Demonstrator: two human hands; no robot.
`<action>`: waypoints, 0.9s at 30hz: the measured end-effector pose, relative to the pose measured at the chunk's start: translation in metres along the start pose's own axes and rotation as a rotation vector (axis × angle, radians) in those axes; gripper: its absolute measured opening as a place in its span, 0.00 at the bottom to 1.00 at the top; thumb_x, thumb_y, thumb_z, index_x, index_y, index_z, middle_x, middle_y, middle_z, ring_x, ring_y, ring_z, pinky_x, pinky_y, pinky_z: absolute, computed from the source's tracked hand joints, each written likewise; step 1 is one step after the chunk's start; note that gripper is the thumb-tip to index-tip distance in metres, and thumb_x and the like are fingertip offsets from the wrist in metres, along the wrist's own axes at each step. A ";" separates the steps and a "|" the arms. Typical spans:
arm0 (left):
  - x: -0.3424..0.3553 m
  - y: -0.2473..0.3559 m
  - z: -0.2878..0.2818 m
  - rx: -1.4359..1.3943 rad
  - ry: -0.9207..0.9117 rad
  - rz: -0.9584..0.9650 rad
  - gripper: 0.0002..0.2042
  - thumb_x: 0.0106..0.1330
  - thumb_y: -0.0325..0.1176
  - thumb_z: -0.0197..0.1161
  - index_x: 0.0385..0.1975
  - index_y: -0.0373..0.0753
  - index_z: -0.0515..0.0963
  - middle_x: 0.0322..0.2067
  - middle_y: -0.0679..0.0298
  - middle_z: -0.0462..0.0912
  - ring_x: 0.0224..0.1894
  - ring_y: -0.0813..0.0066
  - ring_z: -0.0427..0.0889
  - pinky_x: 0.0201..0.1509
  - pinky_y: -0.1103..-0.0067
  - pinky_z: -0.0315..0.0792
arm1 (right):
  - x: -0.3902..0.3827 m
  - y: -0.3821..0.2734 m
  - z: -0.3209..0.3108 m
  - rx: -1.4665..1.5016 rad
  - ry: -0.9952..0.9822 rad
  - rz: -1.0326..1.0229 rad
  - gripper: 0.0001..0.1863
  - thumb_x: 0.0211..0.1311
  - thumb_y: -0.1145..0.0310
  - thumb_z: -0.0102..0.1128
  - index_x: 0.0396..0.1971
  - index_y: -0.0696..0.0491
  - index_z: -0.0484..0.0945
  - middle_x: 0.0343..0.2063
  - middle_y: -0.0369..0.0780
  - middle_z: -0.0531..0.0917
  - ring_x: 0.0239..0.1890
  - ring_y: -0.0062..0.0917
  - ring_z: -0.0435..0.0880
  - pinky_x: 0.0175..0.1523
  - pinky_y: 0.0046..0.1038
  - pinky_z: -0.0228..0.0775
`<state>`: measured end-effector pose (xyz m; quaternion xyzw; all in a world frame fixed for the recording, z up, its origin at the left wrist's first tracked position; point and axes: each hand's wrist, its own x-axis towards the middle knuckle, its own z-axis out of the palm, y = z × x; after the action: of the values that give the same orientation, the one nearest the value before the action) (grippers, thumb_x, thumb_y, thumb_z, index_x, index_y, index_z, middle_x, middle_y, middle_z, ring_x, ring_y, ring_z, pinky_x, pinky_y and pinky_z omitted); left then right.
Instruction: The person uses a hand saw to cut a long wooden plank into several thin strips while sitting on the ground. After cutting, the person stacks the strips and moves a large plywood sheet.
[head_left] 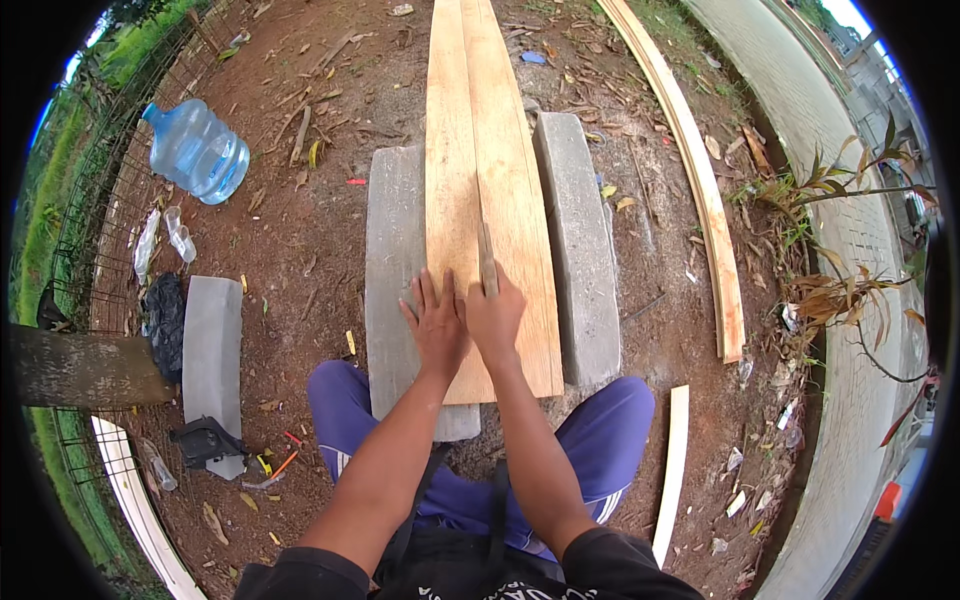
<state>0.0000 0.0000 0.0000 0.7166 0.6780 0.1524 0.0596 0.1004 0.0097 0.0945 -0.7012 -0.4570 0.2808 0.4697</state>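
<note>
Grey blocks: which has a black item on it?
The far-left block, black item on its near end; the blocks along the wide wood carry none.

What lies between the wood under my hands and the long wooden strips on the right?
In the head view, a grey concrete block lies alongside the wood; beyond it, leaf-strewn soil reaches to the strips.

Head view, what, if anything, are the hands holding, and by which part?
The right hand holds a narrow tool by its near end; the left hand rests spread on the wood.
</note>
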 end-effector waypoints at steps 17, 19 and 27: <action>-0.004 0.010 -0.014 0.028 -0.040 -0.024 0.25 0.81 0.43 0.45 0.75 0.47 0.64 0.77 0.45 0.55 0.80 0.45 0.50 0.78 0.41 0.40 | 0.002 -0.009 -0.013 -0.045 -0.054 0.095 0.15 0.60 0.74 0.58 0.47 0.62 0.79 0.24 0.57 0.81 0.28 0.55 0.83 0.33 0.46 0.74; -0.012 0.001 -0.015 -0.003 -0.058 -0.060 0.25 0.81 0.43 0.44 0.75 0.47 0.64 0.77 0.45 0.55 0.80 0.45 0.50 0.78 0.41 0.40 | -0.048 -0.023 -0.031 0.050 -0.066 0.155 0.17 0.60 0.74 0.59 0.49 0.61 0.80 0.25 0.58 0.82 0.29 0.57 0.83 0.35 0.48 0.74; -0.005 0.009 -0.014 -0.020 -0.039 -0.069 0.26 0.80 0.44 0.45 0.76 0.51 0.63 0.77 0.48 0.56 0.80 0.47 0.52 0.79 0.44 0.39 | -0.115 -0.029 -0.080 0.070 -0.036 0.188 0.23 0.61 0.77 0.60 0.57 0.65 0.78 0.22 0.51 0.82 0.25 0.31 0.86 0.33 0.32 0.76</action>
<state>0.0038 -0.0078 0.0154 0.6950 0.6994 0.1431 0.0854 0.1062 -0.1228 0.1492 -0.7188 -0.3877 0.3520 0.4572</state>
